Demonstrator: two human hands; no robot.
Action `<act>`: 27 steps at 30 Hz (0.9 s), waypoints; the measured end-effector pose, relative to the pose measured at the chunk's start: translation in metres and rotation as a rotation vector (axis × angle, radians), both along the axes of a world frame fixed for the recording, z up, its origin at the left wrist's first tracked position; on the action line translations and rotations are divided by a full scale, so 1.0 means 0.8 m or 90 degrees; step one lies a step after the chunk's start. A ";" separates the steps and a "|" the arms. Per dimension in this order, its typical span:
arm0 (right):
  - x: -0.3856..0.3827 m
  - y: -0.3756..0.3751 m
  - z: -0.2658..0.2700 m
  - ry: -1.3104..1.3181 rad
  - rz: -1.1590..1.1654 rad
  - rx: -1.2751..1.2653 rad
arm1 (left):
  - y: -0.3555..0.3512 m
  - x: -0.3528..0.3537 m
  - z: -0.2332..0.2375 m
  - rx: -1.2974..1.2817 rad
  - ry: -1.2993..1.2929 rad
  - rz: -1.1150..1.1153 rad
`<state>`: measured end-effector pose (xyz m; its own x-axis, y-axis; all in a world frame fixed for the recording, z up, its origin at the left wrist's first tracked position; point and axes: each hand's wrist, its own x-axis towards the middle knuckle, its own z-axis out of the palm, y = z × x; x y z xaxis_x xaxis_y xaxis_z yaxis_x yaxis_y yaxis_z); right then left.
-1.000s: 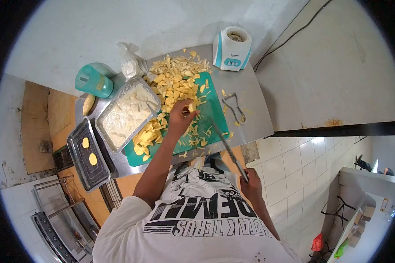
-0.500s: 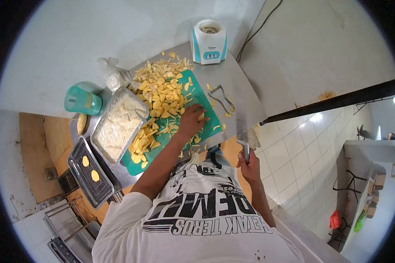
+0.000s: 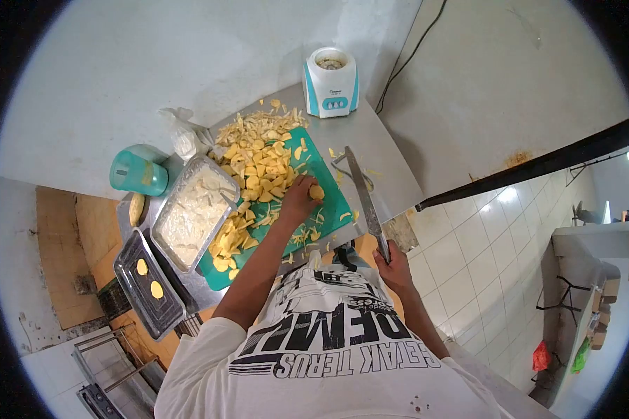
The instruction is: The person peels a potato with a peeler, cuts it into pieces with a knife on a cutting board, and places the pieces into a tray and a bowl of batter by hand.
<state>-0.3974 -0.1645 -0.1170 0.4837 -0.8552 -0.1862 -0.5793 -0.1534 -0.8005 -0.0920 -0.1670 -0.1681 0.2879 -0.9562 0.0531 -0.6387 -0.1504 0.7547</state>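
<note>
in the head view, the left hand (image 3: 299, 202) is seen near the middle of the frame, reached out over a green cutting board (image 3: 333, 204). its fingers are closed about a round yellow slice (image 3: 316, 191), which is held at the board's right part, just beside the heap. the right hand (image 3: 395, 269) is seen lower right of centre, close to the white shirt (image 3: 328, 335), and is clamped on the handle of a knife (image 3: 363, 194). the long blade is pointed toward the top of the frame and is held just right of the board, above the grey worktop (image 3: 391, 164); whether it touches the worktop cannot be told.

a heap of yellow slices (image 3: 255, 157) is spread over the upper left of the board and past its edge. left of the board a metal tray (image 3: 158, 213) filled with a pale mixture is set, and lower left of that a dark tray (image 3: 147, 309) with two yellow pieces in it. a teal cup (image 3: 138, 171) is found at the left and a clear plastic bag (image 3: 182, 136) just above the metal tray. a white and teal blender base (image 3: 330, 82) is stood at the upper middle, by the wall.
</note>
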 end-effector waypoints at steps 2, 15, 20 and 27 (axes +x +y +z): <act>0.004 -0.010 -0.005 -0.004 0.008 -0.001 | -0.001 -0.002 -0.006 -0.044 -0.054 0.020; 0.035 -0.046 -0.051 -0.061 0.060 0.315 | 0.001 -0.014 -0.016 -0.091 -0.072 -0.003; 0.052 -0.030 -0.081 -0.016 0.074 0.189 | 0.005 -0.018 -0.027 -0.163 -0.172 -0.022; 0.067 -0.009 -0.075 -0.056 0.008 0.224 | 0.001 -0.011 -0.017 -0.183 -0.185 -0.086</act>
